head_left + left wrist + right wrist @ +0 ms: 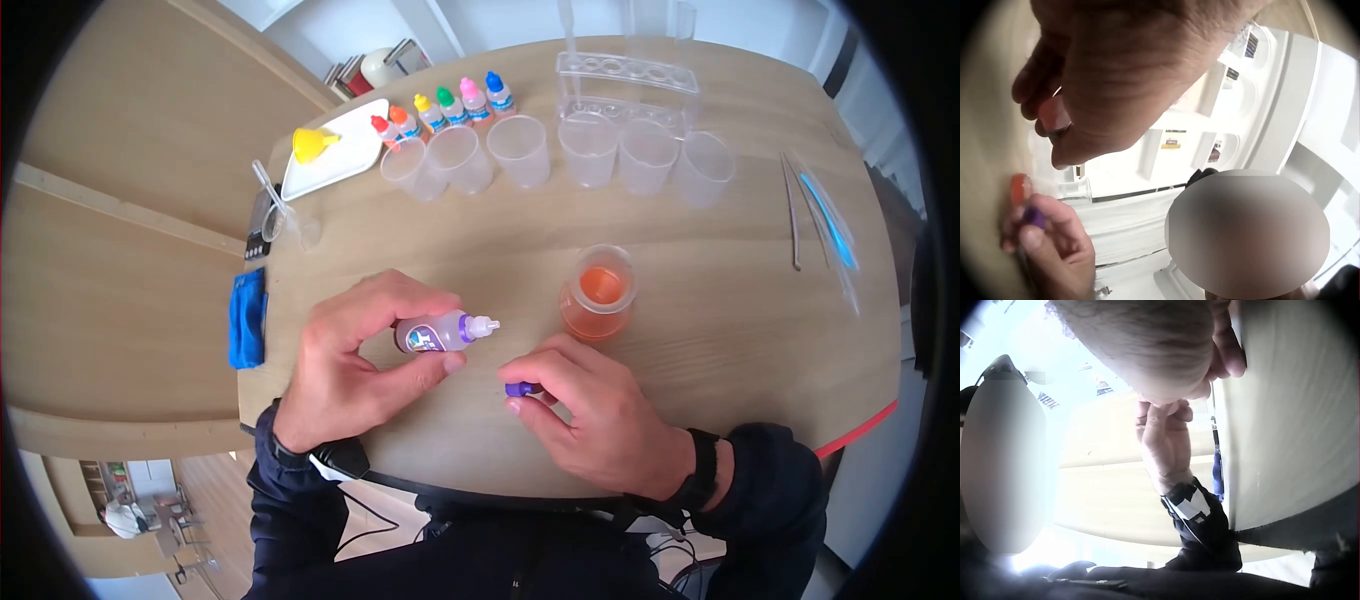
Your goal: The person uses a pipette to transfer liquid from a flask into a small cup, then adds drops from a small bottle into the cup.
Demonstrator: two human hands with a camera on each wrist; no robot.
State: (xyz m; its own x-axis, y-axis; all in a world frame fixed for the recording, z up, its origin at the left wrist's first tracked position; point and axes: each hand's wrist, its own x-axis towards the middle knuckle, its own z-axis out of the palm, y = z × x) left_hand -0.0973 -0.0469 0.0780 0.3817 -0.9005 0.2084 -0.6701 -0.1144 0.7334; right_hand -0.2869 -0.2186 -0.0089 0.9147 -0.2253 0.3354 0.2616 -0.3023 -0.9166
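My left hand holds a small dropper bottle between thumb and fingers, tipped on its side. The bottle has a purple collar, and its bare clear nozzle points right. Thumb and forefinger of my right hand pinch a purple cap a short way from that nozzle. Just beyond the right hand stands a glass flask with orange liquid in it. In the left wrist view, the purple cap shows in the right hand's fingertips. The right wrist view hides both bottle and cap behind the hands.
Several clear plastic cups line the back, before colored dropper bottles and a test tube rack. A white tray bears a yellow funnel. A blue cloth lies left; tweezers lie right.
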